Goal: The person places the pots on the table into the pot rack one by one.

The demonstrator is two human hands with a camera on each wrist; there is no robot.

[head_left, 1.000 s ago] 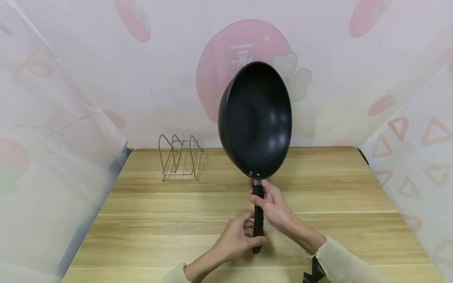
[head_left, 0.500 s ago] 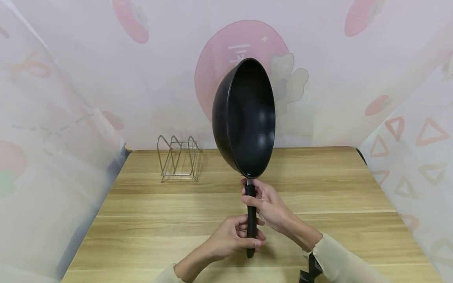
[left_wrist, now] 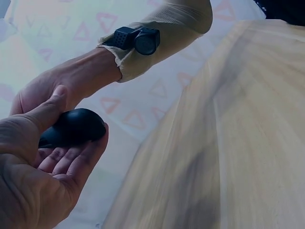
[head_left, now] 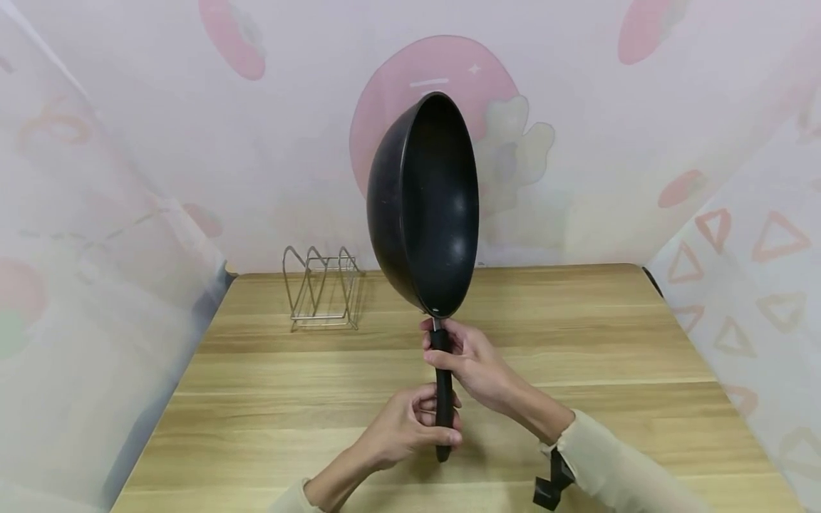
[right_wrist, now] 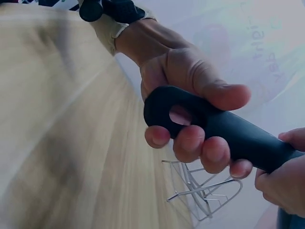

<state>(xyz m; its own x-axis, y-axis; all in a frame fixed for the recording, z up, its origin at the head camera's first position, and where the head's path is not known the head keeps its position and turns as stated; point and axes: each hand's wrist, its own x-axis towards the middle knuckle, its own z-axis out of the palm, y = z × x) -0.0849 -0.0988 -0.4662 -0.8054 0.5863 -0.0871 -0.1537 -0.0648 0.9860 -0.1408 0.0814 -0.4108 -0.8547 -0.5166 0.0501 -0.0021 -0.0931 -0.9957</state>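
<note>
A black wok [head_left: 442, 206] stands upright in the air in the head view, its hollow turned to the right and its rounded outside to the left. My right hand [head_left: 474, 363] grips the black handle [head_left: 444, 388] just below the bowl. Lower down, my left hand [head_left: 404, 427] holds the handle near its end, thumb in front and fingers behind. The left wrist view looks onto the handle's rounded end [left_wrist: 76, 126] between my left thumb and fingers. In the right wrist view, the left fingertips [right_wrist: 190, 143] curl round the handle beside its hanging hole.
A wire rack [head_left: 321, 292] stands on the wooden table [head_left: 269, 399] at the back left, left of the wok. Printed cloth [head_left: 577, 142] hangs behind the table and along both sides. A small black camera [head_left: 553, 481] sits at the right wrist.
The wok has shifted left and slightly up, and turned so its hollow looks narrower and more of its outside shows. Both hands have moved left with the handle.
</note>
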